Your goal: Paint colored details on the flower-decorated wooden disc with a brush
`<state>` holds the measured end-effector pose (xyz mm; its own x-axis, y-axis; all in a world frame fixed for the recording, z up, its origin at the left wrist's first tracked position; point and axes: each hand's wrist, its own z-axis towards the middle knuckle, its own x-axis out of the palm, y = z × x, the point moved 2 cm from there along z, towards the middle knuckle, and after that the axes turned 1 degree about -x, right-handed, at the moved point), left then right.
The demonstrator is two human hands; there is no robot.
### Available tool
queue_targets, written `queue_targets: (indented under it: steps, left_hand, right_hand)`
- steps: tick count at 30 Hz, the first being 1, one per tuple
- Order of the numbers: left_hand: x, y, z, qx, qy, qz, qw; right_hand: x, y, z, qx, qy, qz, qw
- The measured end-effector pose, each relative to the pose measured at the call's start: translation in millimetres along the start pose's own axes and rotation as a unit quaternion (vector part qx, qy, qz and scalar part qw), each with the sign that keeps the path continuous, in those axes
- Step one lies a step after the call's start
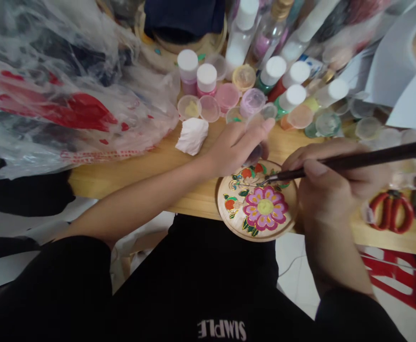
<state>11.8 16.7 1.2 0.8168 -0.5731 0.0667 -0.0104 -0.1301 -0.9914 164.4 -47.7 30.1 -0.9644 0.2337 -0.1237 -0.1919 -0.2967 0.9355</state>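
My right hand (331, 185) is closed around a thin paintbrush (364, 159) with a dark handle. Its fine tip touches or hovers just over a round wooden plaque (254, 232), on the painted leaves and berries above a large pink flower (266, 207). At the plaque's upper edge, my left hand (234, 147) curls its fingers and thumb around a small dark-bluish cup (256, 154), mostly hidden by the hand. The plaque overhangs the table's front edge, tilted toward me.
Small paint cups (227, 96) and white-capped bottles (274, 70) crowd the table (140, 178) behind my hands. A crumpled tissue (193, 136) lies at left, near a large plastic bag (69, 109). Red-handled scissors (391, 211) lie at right.
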Motion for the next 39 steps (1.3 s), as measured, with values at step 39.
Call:
queue_targets:
  steps: [39]
  left_hand:
    - [-3.6,4.4,0.9,-0.025,0.026,-0.007,0.999]
  right_hand:
    - [4.4,-30.2,20.3,0.057,-0.064,0.109,0.990]
